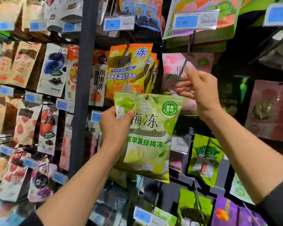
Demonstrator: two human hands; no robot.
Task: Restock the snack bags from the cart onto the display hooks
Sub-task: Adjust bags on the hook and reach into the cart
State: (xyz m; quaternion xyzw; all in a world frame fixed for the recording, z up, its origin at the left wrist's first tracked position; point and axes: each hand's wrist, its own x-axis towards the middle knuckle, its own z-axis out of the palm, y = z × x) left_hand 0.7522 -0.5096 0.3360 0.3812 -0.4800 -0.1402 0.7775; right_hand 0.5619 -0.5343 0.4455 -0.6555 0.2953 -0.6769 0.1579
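Below "7.90" tags [118, 23], left hand [115, 126] fingers clamp "梅冻" bag [148, 139]; right hand [201, 88] fingers loosely curled.

Orange bags [129, 69] and pink bags [175, 70] crowd the dark gap between them.

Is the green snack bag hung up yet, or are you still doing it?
Not yet. Lots of bags already hang on the hooks, like the orange bag. The left hand holds the green bag by its top corner, not on a hook. The right hand reaches up by the pink bag; its fingers are blurry. Hanging the green bag is left. The cart isn't in view.
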